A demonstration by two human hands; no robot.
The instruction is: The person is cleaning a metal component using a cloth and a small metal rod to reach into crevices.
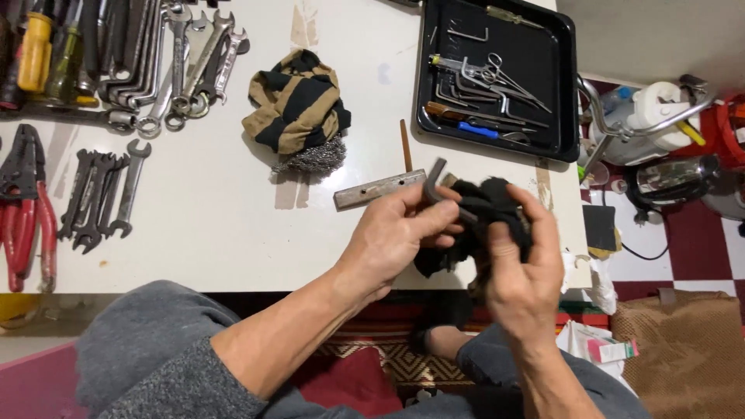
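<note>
Low in the middle of the frame, the left hand is pinching a dark L-shaped hex key between thumb and fingers, with the key's bent end sticking up just above the knuckles. Just to its right, the right hand is gripping a black rag, its fingers curled closed around the bunched cloth. The rag is touching the long end of the hex key, and both hands are hovering at the near edge of the white counter.

Just above the left hand, a flat grey metal bar is lying on the counter, with a thin brown stick standing off its upper end. Toward the upper middle of the frame, a striped tan-and-black cloth is sitting bunched up, with a wad of steel wool touching its lower edge. At the upper right, a black tray is holding more hex keys, scissors and small screwdrivers. At the upper left, a pile of chrome wrenches is spreading beside yellow-handled screwdrivers. At the left edge, red-handled pliers are lying beside a row of small dark spanners.
</note>
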